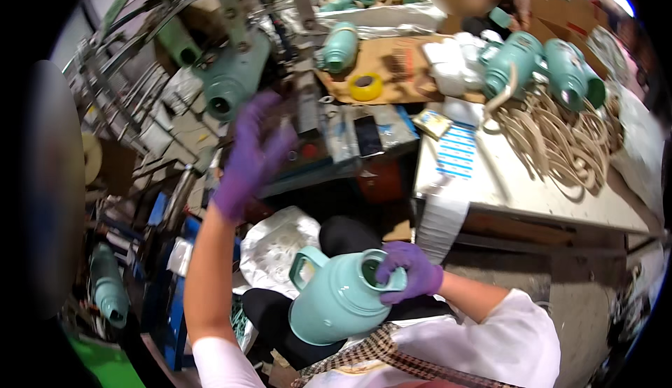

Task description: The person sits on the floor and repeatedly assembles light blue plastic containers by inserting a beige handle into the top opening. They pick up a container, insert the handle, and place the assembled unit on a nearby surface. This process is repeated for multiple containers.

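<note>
I am gripping the mint-green jug with my right hand, the gloved fingers curled over its open mouth rim at about 5 o'clock in the view, low over my lap. My left hand is reaching up toward 10 o'clock with its fingers spread and holding nothing, close to the green machine head on the metal frame.

What I am worrying about: I am holding the jug by the rim alone, with nothing under its base, so I judge it could swing or slip out of the glove and drop onto my legs or the floor. The raised hand is blurred, and it is passing near the frame's bars and clutter; a knock there could catch the glove.

The jug itself is a smooth, glossy pale-green plastic shell, rounded and wide-bodied, with a moulded loop handle at its 10 o'clock side and an open round mouth. It is lying tilted, mouth toward my right. Similar green jugs are standing on the white table at 2 o'clock, beside coils of pale rings.
</note>
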{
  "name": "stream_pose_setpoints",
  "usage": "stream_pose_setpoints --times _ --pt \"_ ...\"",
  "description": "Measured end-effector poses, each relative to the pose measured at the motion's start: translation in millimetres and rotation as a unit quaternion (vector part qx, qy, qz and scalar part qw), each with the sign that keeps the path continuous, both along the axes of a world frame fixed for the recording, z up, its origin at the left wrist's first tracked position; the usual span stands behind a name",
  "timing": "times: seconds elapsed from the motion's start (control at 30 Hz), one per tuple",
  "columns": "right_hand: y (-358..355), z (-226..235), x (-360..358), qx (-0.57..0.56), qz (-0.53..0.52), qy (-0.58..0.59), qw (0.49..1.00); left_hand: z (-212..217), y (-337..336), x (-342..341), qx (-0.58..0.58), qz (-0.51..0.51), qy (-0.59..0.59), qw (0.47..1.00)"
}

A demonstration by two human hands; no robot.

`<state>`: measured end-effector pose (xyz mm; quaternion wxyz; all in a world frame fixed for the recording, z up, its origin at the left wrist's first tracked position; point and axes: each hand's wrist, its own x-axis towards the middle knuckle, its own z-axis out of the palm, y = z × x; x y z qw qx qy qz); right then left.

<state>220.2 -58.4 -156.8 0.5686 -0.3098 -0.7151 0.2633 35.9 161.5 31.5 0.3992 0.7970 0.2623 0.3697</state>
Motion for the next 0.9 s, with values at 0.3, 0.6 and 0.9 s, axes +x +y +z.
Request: stream_pose_setpoints --times 0.3,0.6,0.9 --pt "-14 31 17 -0.226 0.071 0.083 0.968 -54 -164 -24 0.151 -0.063 0.192 0.967" --pt "-83 -68 332 -0.131 -0.455 0.612 0.633 -29 -117 -140 -0.116 -0.005 -0.105 0.988" --pt "-109 -61 465 -0.049 -0.528 0.640 0.555 -93 -67 -181 -0.211 -0.030 -0.172 0.962"
